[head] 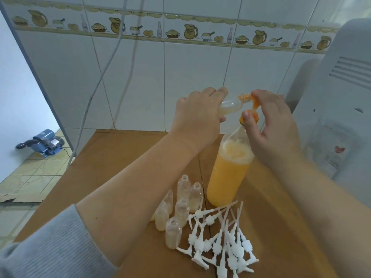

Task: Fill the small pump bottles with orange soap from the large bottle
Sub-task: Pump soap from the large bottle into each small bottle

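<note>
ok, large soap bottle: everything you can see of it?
The large bottle is clear plastic, upright on the brown table, about two-thirds full of orange soap with pale foam on top. Its neck narrows to an orange pump top, where the right hand touches it. Small empty bottles and white pump heads lie beside its base.
</note>
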`<state>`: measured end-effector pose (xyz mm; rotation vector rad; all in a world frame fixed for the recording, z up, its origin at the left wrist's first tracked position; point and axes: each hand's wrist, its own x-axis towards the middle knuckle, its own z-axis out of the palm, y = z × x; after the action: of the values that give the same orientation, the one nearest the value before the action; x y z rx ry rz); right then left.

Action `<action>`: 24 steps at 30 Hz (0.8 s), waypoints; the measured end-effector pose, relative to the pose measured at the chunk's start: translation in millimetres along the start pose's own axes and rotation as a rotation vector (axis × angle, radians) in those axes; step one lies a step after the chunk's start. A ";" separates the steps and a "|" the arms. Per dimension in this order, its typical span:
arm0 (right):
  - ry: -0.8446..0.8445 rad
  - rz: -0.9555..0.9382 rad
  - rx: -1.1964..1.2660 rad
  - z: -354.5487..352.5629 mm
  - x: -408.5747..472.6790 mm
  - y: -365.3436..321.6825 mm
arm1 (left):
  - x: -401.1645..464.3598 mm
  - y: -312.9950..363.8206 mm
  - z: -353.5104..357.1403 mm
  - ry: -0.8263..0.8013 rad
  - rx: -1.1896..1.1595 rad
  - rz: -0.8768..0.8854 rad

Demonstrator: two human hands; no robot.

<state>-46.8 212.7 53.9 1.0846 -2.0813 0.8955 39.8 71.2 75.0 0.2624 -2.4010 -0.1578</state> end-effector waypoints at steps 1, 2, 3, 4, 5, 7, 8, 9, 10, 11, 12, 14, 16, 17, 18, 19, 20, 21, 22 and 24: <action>0.030 0.011 0.002 4.5 -2.4 0.6 | -0.5 0.5 1.1 -0.003 -0.004 0.001; 0.049 0.028 0.007 9.2 -5.3 0.6 | -1.8 0.0 2.7 -0.015 -0.004 -0.005; 0.054 0.042 0.016 13.3 -7.3 -0.2 | -3.3 -1.3 3.7 -0.032 -0.002 -0.015; 0.050 0.046 0.025 16.4 -9.2 -1.1 | -5.3 -2.8 4.2 -0.056 -0.007 -0.025; 0.041 0.044 0.032 17.9 -11.4 -2.2 | -7.7 -4.2 4.4 -0.082 -0.020 -0.031; 0.013 0.038 0.043 15.0 -13.1 -5.5 | -11.0 -6.9 3.3 -0.102 -0.045 -0.022; -0.002 0.039 0.051 11.0 -12.0 -7.8 | -10.8 -8.2 1.6 -0.105 -0.062 -0.018; -0.021 0.041 0.062 6.5 -9.6 -10.1 | -9.4 -9.0 -1.2 -0.116 -0.098 -0.034; -0.041 0.043 0.073 1.6 -6.8 -12.3 | -7.9 -9.7 -4.5 -0.142 -0.162 -0.078; -0.057 0.046 0.085 -2.9 -3.2 -13.8 | -5.8 -10.6 -7.9 -0.176 -0.249 -0.139; -0.070 0.051 0.096 -6.7 0.3 -14.7 | -3.6 -12.1 -10.5 -0.209 -0.351 -0.201; -0.093 0.062 0.098 -11.1 4.8 -14.8 | -1.3 -15.3 -13.6 -0.280 -0.547 -0.280; -0.114 0.070 0.084 -12.7 5.6 -14.3 | -4.0 -20.5 -13.1 -0.326 -0.708 -0.329; -0.122 0.069 0.078 -12.9 5.8 -14.4 | -6.7 -23.6 -11.8 -0.345 -0.811 -0.367; -0.128 0.066 0.073 -13.4 6.3 -14.7 | -9.9 -26.7 -10.2 -0.364 -0.941 -0.419; -0.131 0.065 0.070 -14.2 6.3 -15.0 | -13.3 -29.4 -8.6 -0.382 -1.090 -0.480; -0.132 0.066 0.069 -15.1 6.1 -15.1 | -17.0 -32.2 -7.2 -0.391 -1.237 -0.538; -0.133 0.069 0.073 -15.6 6.2 -14.9 | -20.3 -34.6 -6.8 -0.390 -1.365 -0.577; -0.134 0.075 0.080 -15.7 6.1 -14.7 | -23.7 -37.0 -7.3 -0.379 -1.453 -0.601; -0.125 0.078 0.088 -14.2 5.1 -14.2 | -31.0 -41.3 -10.0 -0.354 -1.547 -0.622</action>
<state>-34.0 215.6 70.0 1.1377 -2.2175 0.9874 75.2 37.8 55.0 0.2058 -1.7243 -2.2742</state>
